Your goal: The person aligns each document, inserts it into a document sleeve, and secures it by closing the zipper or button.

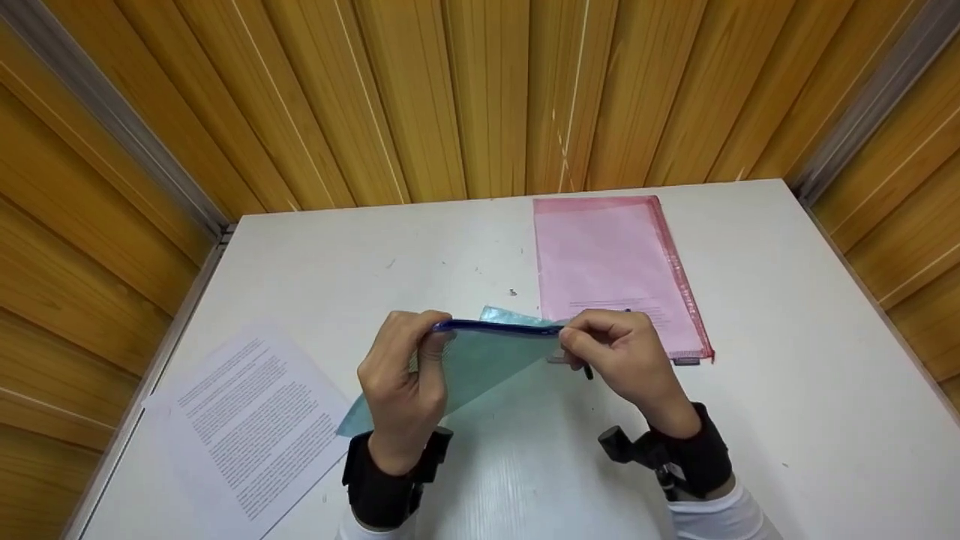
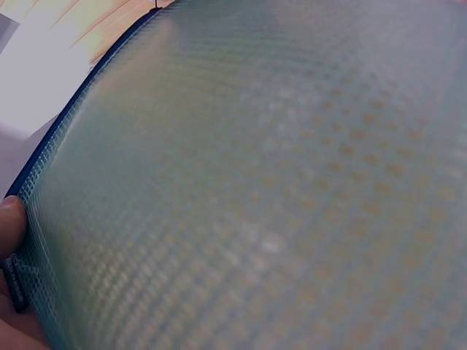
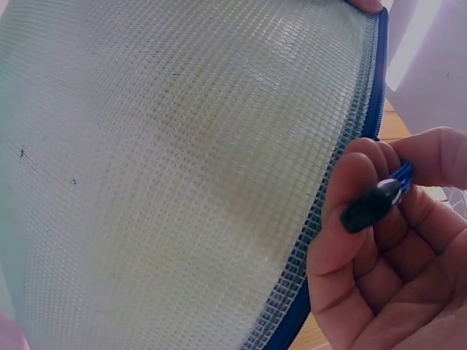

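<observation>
A teal mesh zipper pouch [image 1: 487,371] is held up above the white table by both hands, its dark blue zipper [image 1: 499,328] running along the top edge. My left hand [image 1: 405,375] grips the zipper edge near its left end. At the other end, my right hand [image 1: 626,364] pinches the zipper pull [image 3: 372,205], a black tip on a blue cord. Mesh of the pouch [image 2: 233,182] fills most of the left wrist view, where part of the left hand [image 2: 11,230] shows at the edge. Whether the pouch holds anything is hard to tell.
A pink mesh zipper pouch [image 1: 600,255] with a printed sheet inside lies at the back right of the table [image 1: 360,262]. Printed paper [image 1: 255,420] lies at the left, partly beneath the raised teal pouch's corner in the head view. Wood-patterned walls [image 1: 487,97] stand around the table.
</observation>
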The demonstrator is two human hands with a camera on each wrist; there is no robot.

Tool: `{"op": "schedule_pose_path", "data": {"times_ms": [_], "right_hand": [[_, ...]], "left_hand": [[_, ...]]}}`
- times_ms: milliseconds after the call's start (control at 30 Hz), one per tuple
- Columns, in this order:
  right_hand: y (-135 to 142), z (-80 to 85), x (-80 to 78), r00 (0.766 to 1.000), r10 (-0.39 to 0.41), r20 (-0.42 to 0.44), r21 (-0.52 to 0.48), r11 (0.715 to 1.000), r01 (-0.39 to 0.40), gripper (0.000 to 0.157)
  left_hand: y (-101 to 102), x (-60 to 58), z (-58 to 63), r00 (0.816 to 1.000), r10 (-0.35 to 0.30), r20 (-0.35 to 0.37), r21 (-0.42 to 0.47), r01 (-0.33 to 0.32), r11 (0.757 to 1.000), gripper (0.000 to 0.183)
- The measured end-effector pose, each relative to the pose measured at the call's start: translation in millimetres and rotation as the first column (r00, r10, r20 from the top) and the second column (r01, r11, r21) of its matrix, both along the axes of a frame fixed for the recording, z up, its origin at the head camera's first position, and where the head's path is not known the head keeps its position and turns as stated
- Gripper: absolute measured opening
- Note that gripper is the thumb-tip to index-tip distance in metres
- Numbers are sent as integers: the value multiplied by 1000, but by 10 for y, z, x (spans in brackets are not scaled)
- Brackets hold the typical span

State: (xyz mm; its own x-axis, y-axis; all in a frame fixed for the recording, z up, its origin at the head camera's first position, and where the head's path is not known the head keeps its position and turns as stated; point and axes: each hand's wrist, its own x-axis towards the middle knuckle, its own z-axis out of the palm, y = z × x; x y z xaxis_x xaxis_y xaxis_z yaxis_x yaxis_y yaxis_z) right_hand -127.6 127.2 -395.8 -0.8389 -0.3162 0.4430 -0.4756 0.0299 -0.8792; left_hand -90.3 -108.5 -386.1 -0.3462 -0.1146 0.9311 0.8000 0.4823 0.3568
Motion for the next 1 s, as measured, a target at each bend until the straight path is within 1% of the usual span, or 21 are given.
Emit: {"op": "schedule_pose_path", "data": {"times_ms": [100, 233, 333, 467, 600, 733, 1000], "right_hand": [[15, 4, 2, 1000, 3, 0, 2, 1000, -3, 17], [26, 8, 7, 1000, 17, -5, -11, 1000, -17, 17], [31, 8, 7, 1000, 27, -12, -16, 1000, -27, 17], [38, 3, -4, 999, 33, -20, -16, 999, -34, 17], [48, -3, -28, 1000, -7, -17, -2, 1000, 7, 19], [66, 7, -43, 998, -56, 2, 26, 998, 56, 19], [88, 21, -42, 998, -59, 3, 27, 998, 58, 18]], "left_hand": [[-2, -1, -7, 1000, -2, 17, -20, 2, 1000, 9], [2, -1, -10, 999, -7, 32, -24, 7, 1000, 11], [3, -1, -10, 999, -2, 34, -21, 3, 1000, 13], [-1, -9, -7, 1000, 17, 18, -13, -16, 1000, 15], [-19, -16, 3, 999, 50, -4, 25, -49, 998, 16], [-54, -12, 11, 997, 77, -2, 56, -76, 996, 17], [-53, -9, 11, 998, 64, 12, 55, -64, 996, 16]]}}
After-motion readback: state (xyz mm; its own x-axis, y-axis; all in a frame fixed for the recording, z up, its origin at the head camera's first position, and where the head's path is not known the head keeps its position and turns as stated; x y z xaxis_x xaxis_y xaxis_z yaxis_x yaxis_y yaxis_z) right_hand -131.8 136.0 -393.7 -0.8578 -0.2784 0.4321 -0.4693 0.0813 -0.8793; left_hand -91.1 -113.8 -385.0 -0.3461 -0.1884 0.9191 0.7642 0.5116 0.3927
